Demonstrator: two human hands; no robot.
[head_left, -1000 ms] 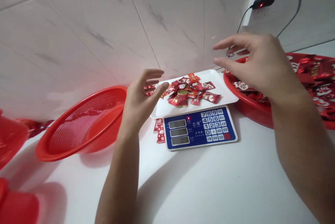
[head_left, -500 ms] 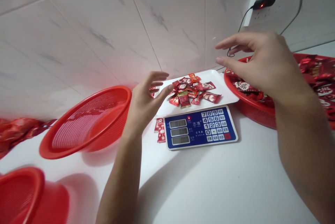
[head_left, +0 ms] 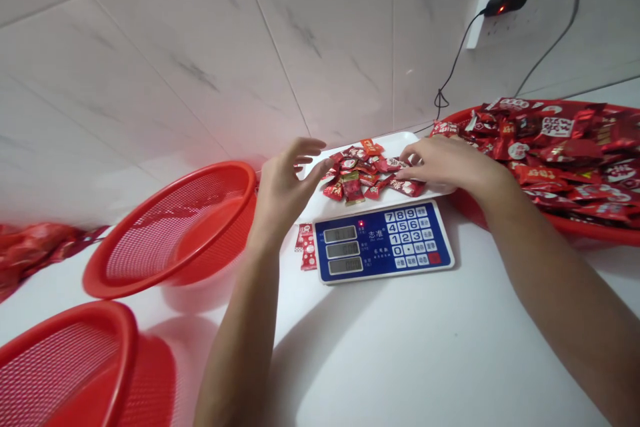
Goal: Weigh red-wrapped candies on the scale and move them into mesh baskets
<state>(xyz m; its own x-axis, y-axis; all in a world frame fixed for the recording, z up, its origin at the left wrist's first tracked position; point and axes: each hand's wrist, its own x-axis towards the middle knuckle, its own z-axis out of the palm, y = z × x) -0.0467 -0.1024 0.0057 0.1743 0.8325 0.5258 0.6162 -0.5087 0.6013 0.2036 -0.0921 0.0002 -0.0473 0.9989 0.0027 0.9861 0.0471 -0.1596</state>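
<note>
Hovering mid-frame, the left hand is showing empty, widely parted fingers; right of centre, the right hand is resting half-open fingers at wrapped candies lying on the white tray, its grip unclear.

My left hand hides most of the 9 o'clock end of the tray; my right hand covers part of its 3 o'clock end. Can't tell if those fingertips touch the candies. Readouts on the scale: too faint to read. Red packets at its 9: can't tell if they run under it. Loaded basket at 3, near mesh basket at 8: both cropped. Red heap at 9: cropped, blurred, contents unclear.
</note>
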